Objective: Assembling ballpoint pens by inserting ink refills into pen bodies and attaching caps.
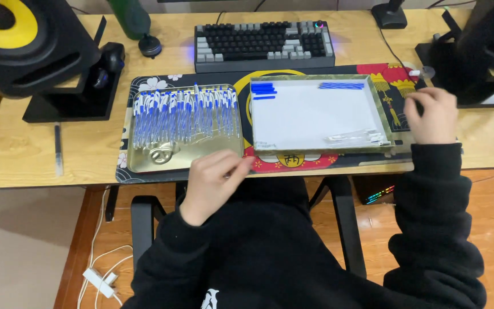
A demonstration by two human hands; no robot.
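Wooden desk (18,154): gold tray (144,163) of pens just beyond left-hand fingers (232,166).

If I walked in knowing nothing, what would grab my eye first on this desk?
Probably the gold metal tray left of centre, packed with a row of blue-and-white pens, just above the left hand at the desk edge. Beside it lies a white-lined tray with a few blue pieces along its top, the right hand resting at its right. A black speaker with a yellow cone stands far left.

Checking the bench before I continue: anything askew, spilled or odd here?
Nothing spilled or damaged. The blue pens lie in a row in the gold tray; the white tray sits square beside it.
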